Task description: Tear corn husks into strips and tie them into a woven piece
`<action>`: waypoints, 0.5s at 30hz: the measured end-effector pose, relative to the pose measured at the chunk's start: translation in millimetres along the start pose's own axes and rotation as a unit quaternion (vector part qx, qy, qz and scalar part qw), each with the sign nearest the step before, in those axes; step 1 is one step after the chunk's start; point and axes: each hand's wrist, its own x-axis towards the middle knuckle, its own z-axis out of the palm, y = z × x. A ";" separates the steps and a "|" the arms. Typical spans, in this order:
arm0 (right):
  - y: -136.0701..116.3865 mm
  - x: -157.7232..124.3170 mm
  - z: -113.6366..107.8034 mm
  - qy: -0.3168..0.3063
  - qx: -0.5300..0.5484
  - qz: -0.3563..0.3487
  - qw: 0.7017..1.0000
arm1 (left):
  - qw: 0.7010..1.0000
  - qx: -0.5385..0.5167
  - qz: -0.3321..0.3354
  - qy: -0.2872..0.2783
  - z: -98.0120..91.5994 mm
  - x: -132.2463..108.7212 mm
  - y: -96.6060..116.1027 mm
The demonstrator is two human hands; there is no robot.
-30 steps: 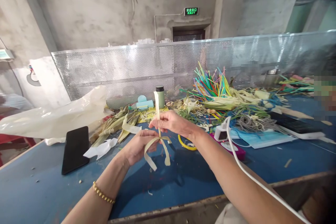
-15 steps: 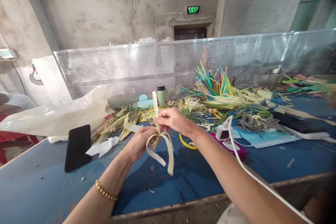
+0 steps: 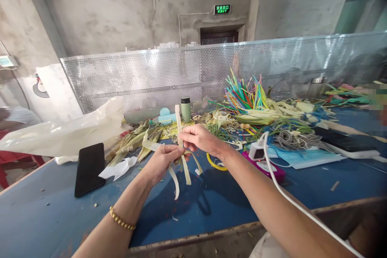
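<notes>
Pale flat strips (image 3: pixel 186 171) meet between my hands above the blue table (image 3: pixel 169 225); one stands upright and others hang down with curved ends. My left hand (image 3: pixel 161 162) pinches them from the left where they cross, thumb against the fingers. My right hand (image 3: pixel 199 140) is closed on the upright strip just above that crossing, its fingertips close to my left thumb. The exact crossing is partly covered by my fingers.
A black phone (image 3: pixel 90 170) lies left, near a plastic bag (image 3: pixel 75 129). Behind my hands stands a green bottle (image 3: pixel 186 111). Colourful stems (image 3: pixel 246 94) and husks lie back right. A white cable (image 3: pixel 290 199) crosses my right forearm.
The hanging strips have shifted from wide loops to straighter, separated ends. The upright strip leans slightly more to the left. Both hands have stayed nearly in place, still closed.
</notes>
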 end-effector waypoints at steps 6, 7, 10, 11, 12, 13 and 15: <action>6.2 3.0 4.0 0.039 0.048 0.038 0.997 | 0.979 0.177 0.098 0.034 -0.7 1.9 2.9; 7.3 3.7 5.1 0.050 0.054 0.039 0.997 | 0.971 0.208 0.109 0.043 -0.4 2.3 2.8; 9.9 4.8 6.6 0.077 0.064 0.040 0.994 | 0.955 0.265 0.119 0.052 1.6 3.2 1.4; 10.6 4.7 6.4 0.081 0.065 0.039 0.994 | 0.953 0.274 0.118 0.052 2.5 3.3 0.9; 11.1 4.6 5.9 0.082 0.066 0.036 0.994 | 0.952 0.277 0.116 0.051 3.3 3.3 0.5; 11.6 4.3 5.4 0.079 0.065 0.029 0.994 | 0.953 0.278 0.113 0.049 4.1 3.2 0.4; 12.0 3.6 4.3 0.072 0.054 0.008 0.996 | 0.954 0.280 0.102 0.047 4.9 2.9 0.7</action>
